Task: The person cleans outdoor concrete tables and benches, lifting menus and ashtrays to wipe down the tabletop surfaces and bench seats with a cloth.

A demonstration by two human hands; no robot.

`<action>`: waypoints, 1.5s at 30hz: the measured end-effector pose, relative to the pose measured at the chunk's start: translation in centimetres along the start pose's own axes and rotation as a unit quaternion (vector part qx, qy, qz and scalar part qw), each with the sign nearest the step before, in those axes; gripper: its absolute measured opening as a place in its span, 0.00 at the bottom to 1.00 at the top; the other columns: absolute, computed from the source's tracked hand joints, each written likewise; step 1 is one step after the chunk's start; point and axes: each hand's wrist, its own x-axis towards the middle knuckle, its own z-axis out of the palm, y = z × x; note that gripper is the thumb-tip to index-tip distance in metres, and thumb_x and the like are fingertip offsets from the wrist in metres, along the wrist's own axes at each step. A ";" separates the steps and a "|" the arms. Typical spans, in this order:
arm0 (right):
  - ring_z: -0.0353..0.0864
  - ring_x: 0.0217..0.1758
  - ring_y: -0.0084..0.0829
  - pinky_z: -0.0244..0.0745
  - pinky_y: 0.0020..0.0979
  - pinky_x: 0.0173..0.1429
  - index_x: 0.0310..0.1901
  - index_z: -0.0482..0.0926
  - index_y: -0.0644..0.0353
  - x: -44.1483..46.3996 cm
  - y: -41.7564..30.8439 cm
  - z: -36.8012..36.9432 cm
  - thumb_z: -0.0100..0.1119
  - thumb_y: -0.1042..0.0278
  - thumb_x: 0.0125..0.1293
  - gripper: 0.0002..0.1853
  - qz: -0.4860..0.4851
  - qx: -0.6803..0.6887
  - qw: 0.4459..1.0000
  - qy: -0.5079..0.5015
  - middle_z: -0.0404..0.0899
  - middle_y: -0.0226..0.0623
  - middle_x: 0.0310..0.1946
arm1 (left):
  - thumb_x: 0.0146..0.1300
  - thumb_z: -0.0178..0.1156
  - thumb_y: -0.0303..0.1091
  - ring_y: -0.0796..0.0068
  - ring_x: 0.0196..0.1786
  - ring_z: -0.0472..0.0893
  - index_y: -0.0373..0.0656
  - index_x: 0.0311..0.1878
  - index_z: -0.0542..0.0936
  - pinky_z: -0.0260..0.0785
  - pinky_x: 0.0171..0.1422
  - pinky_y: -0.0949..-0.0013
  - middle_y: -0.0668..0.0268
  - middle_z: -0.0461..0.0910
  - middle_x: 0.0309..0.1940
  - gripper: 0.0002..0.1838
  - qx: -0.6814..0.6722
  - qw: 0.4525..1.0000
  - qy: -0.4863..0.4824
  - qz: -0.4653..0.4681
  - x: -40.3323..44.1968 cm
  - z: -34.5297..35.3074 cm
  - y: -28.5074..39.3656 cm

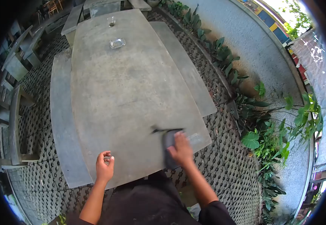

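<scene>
My right hand (181,148) lies over a flat, dark grey pouch-like item (169,153) at the near right edge of the concrete table (129,97). A thin black strap (170,130) sticks out from its far end toward the left. Both hand and item are blurred by motion, so the exact kind is unclear. Above the near left part of the tabletop, my left hand (105,167) holds nothing, its fingers loosely curled and the thumb apart. Far from both hands, a clear glass ashtray (117,43) and a small drinking glass (111,21) with dark contents stand on the table.
Concrete benches flank the table on the left (63,120) and right (185,67). More concrete seats (16,123) stand farther left. Patterned paving (227,165) covers the ground. Green plants (264,144) grow along a pale wall (245,45) on the right.
</scene>
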 end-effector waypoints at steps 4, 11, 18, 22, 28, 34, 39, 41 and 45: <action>0.46 0.82 0.46 0.39 0.47 0.82 0.76 0.53 0.64 3.4 13.1 -1.9 0.43 0.47 0.75 0.37 0.203 -0.093 0.970 0.092 0.50 0.48 0.78 | 0.65 0.62 0.29 0.79 0.37 0.76 0.40 0.55 0.76 0.70 0.41 0.73 0.66 0.78 0.45 0.15 -0.025 0.998 0.043 -0.041 -0.6 0.2 0.6; 0.51 0.80 0.51 0.47 0.51 0.80 0.75 0.56 0.66 7.7 -4.1 0.5 0.57 0.47 0.66 0.43 0.004 0.029 0.995 0.094 0.54 0.50 0.77 | 0.67 0.61 0.29 0.80 0.39 0.77 0.39 0.55 0.76 0.69 0.42 0.75 0.66 0.79 0.44 0.15 -0.064 0.977 0.185 -0.084 -4.3 1.3 0.2; 0.55 0.78 0.45 0.49 0.45 0.80 0.73 0.60 0.63 -1.9 -30.9 6.3 0.54 0.52 0.65 0.38 -0.481 0.110 0.861 -0.120 0.58 0.45 0.75 | 0.68 0.60 0.27 0.79 0.40 0.75 0.38 0.55 0.75 0.69 0.43 0.75 0.66 0.78 0.43 0.13 -0.055 0.932 0.344 -0.099 -9.1 0.7 -1.8; 0.55 0.79 0.40 0.45 0.41 0.81 0.72 0.62 0.61 -3.1 -31.0 4.9 0.47 0.58 0.68 0.32 -0.475 0.277 0.638 -0.539 0.61 0.38 0.74 | 0.69 0.58 0.25 0.79 0.40 0.74 0.37 0.54 0.74 0.67 0.43 0.76 0.66 0.76 0.42 0.12 -0.034 0.922 0.376 -0.091 -10.5 0.9 -4.1; 0.54 0.78 0.48 0.52 0.51 0.77 0.72 0.62 0.59 4.0 -11.0 -2.6 0.59 0.51 0.63 0.38 -0.340 0.065 0.917 -0.200 0.59 0.44 0.74 | 0.70 0.57 0.27 0.79 0.39 0.73 0.38 0.54 0.74 0.68 0.43 0.74 0.65 0.75 0.44 0.11 -0.050 0.941 0.323 -0.084 -6.3 1.4 -3.8; 0.44 0.82 0.48 0.40 0.48 0.81 0.77 0.53 0.62 2.4 12.2 -3.0 0.47 0.54 0.72 0.36 0.164 -0.010 0.985 0.056 0.51 0.46 0.78 | 0.70 0.57 0.29 0.77 0.41 0.74 0.39 0.55 0.74 0.69 0.44 0.73 0.64 0.76 0.45 0.12 -0.059 0.964 0.257 -0.028 0.0 0.8 -1.4; 0.44 0.82 0.50 0.35 0.46 0.83 0.77 0.51 0.66 3.9 2.4 -1.2 0.48 0.52 0.72 0.39 0.128 0.005 0.990 0.061 0.47 0.52 0.79 | 0.70 0.58 0.28 0.77 0.42 0.74 0.39 0.56 0.74 0.68 0.45 0.73 0.64 0.76 0.45 0.13 -0.072 0.966 0.246 -0.027 0.8 0.6 -1.1; 0.46 0.82 0.52 0.41 0.48 0.82 0.75 0.55 0.66 4.1 -6.9 -0.9 0.53 0.51 0.68 0.40 0.024 0.060 0.998 -0.009 0.51 0.53 0.78 | 0.70 0.58 0.28 0.77 0.43 0.74 0.38 0.56 0.73 0.68 0.46 0.73 0.64 0.76 0.45 0.14 -0.092 0.962 0.253 -0.042 -0.1 0.6 -1.3; 0.51 0.80 0.52 0.45 0.51 0.80 0.73 0.61 0.63 1.2 -22.1 1.6 0.54 0.43 0.66 0.41 -0.312 0.126 0.929 -0.158 0.56 0.51 0.76 | 0.71 0.57 0.27 0.78 0.44 0.74 0.37 0.57 0.72 0.67 0.46 0.73 0.63 0.75 0.45 0.14 -0.112 0.947 0.301 -0.032 -2.4 -0.1 -2.5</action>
